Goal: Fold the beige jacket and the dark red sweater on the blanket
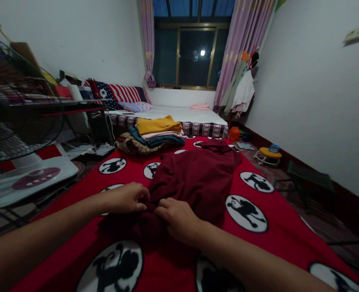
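Maroon garment [197, 174] — right fingers [165, 204] pinching fabric; left fingers [143, 190] curled — grip unclear.

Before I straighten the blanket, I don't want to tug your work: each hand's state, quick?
Left hand: fingers curled at the maroon garment; grip cannot be told.
Right hand: fingers bent onto the garment; grip cannot be told.
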A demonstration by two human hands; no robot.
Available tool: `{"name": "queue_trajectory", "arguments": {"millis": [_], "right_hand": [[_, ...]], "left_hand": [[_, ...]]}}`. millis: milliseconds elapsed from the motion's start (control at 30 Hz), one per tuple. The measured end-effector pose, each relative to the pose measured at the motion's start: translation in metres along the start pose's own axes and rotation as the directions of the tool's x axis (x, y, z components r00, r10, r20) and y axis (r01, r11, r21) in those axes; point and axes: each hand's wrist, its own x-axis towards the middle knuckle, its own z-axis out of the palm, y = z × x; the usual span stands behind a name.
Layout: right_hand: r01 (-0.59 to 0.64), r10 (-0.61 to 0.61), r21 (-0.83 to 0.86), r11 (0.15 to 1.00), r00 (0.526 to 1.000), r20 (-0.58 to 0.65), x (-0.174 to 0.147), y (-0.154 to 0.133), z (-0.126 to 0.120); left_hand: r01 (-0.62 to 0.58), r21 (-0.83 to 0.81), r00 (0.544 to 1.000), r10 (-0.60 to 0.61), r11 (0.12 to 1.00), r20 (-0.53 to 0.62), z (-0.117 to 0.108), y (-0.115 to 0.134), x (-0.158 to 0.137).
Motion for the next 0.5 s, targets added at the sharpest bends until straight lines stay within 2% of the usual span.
{"name": "queue_trajectory", "arguments": {"millis": [67, 133, 200, 233, 267, 333, 367, 400, 433, 467, 500], "right_hand": [[0.031, -0.023, 0.193, 0.981, 0.999, -0.044, -0.013, 0.007, -0.017], [0.025, 0.042, 0.438, 0.899, 0.989, -0.144, -0.037, 0.016, -0.037], [-0.048, 0.237, 0.633, 0.773, 0.947, -0.218, -0.068, 0.028, -0.055], [-0.110, 0.365, 0.692, 0.713, 0.902, -0.232, -0.086, 0.037, -0.063], [-0.152, 0.485, 0.731, 0.665, 0.833, -0.267, -0.104, 0.047, -0.070], [-0.262, 0.726, 0.787, 0.558, 0.614, -0.310, -0.142, 0.072, -0.079], [-0.314, 0.828, 0.805, 0.504, 0.441, -0.346, -0.160, 0.085, -0.082], [-0.373, 0.884, 0.808, 0.457, 0.290, -0.367, -0.177, 0.098, -0.084], [-0.415, 0.907, 0.806, 0.421, 0.210, -0.365, -0.191, 0.109, -0.085], [-0.445, 0.906, 0.790, 0.421, 0.175, -0.385, -0.203, 0.118, -0.086], [-0.480, 0.896, 0.759, 0.439, 0.169, -0.411, -0.213, 0.126, -0.087]], "left_hand": [[-0.014, -0.067, 0.997, 0.019, 0.998, 0.073, -0.007, 0.006, 0.003], [-0.036, -0.127, 0.998, 0.043, 0.991, 0.052, -0.011, 0.010, 0.012], [-0.059, -0.171, 0.995, 0.044, 0.983, -0.090, -0.009, 0.010, 0.026], [-0.072, -0.188, 0.983, 0.038, 0.980, -0.179, -0.007, 0.008, 0.034], [-0.086, -0.204, 0.967, 0.033, 0.975, -0.252, -0.002, 0.007, 0.043], [-0.131, -0.212, 0.934, 0.049, 0.968, -0.354, 0.008, 0.005, 0.062], [-0.160, -0.200, 0.917, 0.070, 0.967, -0.393, 0.014, 0.004, 0.072], [-0.183, -0.183, 0.898, 0.089, 0.966, -0.431, 0.019, 0.005, 0.083], [-0.201, -0.160, 0.876, 0.104, 0.966, -0.471, 0.024, 0.006, 0.093], [-0.217, -0.134, 0.851, 0.120, 0.967, -0.512, 0.029, 0.008, 0.103], [-0.234, -0.104, 0.829, 0.143, 0.967, -0.541, 0.033, 0.010, 0.114]]}}
